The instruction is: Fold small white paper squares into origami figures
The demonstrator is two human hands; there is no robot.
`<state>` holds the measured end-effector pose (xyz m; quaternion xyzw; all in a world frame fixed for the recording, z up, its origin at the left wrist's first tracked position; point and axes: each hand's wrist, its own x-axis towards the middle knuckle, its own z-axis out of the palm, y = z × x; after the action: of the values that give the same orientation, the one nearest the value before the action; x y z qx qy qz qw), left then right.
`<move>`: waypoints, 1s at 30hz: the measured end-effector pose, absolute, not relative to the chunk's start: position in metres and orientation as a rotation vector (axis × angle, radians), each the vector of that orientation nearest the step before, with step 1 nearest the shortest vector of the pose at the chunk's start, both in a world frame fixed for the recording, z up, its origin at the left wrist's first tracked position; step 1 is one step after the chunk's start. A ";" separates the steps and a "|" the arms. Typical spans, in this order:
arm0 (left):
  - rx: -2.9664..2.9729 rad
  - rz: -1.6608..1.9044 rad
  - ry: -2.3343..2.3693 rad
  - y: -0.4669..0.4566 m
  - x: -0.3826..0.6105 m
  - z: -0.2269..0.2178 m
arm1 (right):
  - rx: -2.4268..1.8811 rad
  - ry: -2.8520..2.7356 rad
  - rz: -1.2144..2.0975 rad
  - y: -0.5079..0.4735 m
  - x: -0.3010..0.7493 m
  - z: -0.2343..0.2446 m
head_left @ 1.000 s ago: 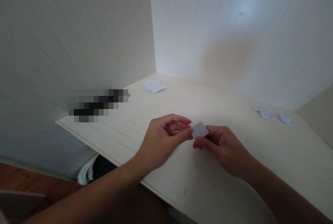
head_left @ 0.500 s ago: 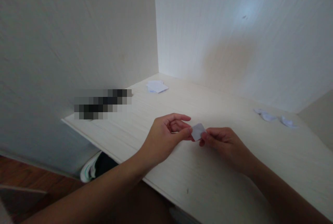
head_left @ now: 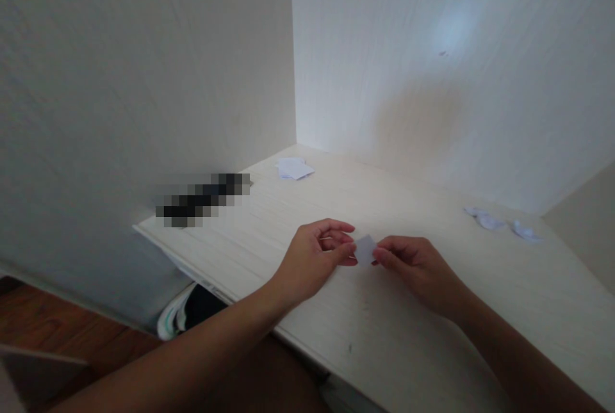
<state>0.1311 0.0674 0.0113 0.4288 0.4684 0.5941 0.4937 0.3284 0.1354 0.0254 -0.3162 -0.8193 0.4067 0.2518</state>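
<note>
A small folded piece of white paper is held up between my two hands, over the middle of the white table. My left hand pinches its left corner between thumb and fingers, with the upper fingers curved above. On the other side, the thumb and forefinger of my right hand grip the right corner. The paper looks flat and roughly diamond-shaped. Fingers hide its outer corners.
A stack of white paper sheets lies near the back corner. Several folded paper pieces rest at the right by the wall. A blurred-out dark object sits along the left edge. Walls close off the left and back. A shoe shows below the table.
The view has shifted slightly, so things on the table appear a little lower. Both hands still hold the paper, which is tilted a little differently.
</note>
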 end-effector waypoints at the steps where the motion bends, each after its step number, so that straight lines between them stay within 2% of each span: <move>1: 1.068 1.441 1.152 0.067 0.131 0.010 | -0.857 -2.202 1.117 0.135 0.328 0.025; 7: 1.224 1.411 1.239 0.067 0.136 0.012 | -0.967 -2.177 0.973 0.137 0.326 0.020; 12: 1.088 1.520 1.185 0.068 0.140 0.017 | -0.970 -1.934 1.077 0.136 0.320 0.013; 18: 0.951 1.526 1.142 0.069 0.137 0.012 | -0.906 -1.908 1.257 0.133 0.314 0.009; 26: 1.267 1.481 1.341 0.066 0.134 0.011 | -0.970 -2.083 1.123 0.131 0.317 0.014; 30: 1.299 1.440 1.308 0.065 0.135 0.011 | -0.917 -2.018 1.214 0.132 0.317 0.014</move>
<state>0.1353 0.0646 0.0113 0.5112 0.5148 0.5666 0.3907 0.3174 0.1317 0.0136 -0.3457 -0.7612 0.4578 0.3024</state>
